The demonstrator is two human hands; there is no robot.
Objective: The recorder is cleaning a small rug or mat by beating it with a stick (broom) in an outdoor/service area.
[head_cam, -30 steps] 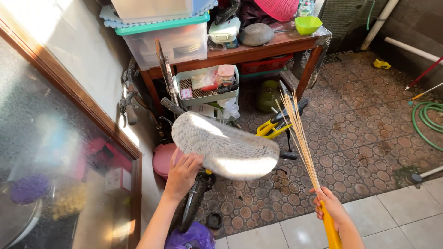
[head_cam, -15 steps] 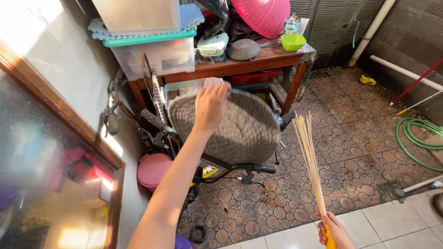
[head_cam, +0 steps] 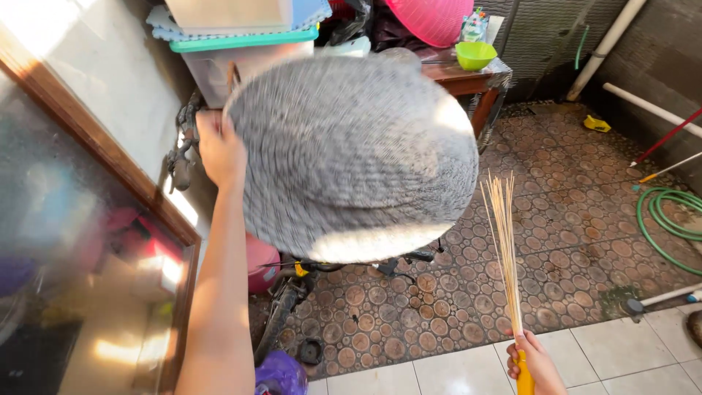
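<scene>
My left hand [head_cam: 218,148] grips the left rim of a large round woven tray [head_cam: 351,157], grey and blurred, raised upright in front of me and filling the middle of the view. My right hand [head_cam: 537,362] at the bottom right holds a stick broom [head_cam: 504,249] by its yellow handle, bristles pointing up beside the tray's right edge. The tray hides much of the wooden table [head_cam: 461,77] behind it.
Plastic storage boxes [head_cam: 241,36], a pink basket [head_cam: 431,18] and a green bowl [head_cam: 475,55] sit on the table. A bicycle [head_cam: 289,307] leans below the tray by a pink bucket [head_cam: 259,260]. A green hose [head_cam: 669,223] lies at right; a glass window [head_cam: 73,241] at left.
My left hand has lifted the woven tray from low over the bicycle up toward the camera and tipped it upright. The broom has stayed in my right hand at the lower right.
</scene>
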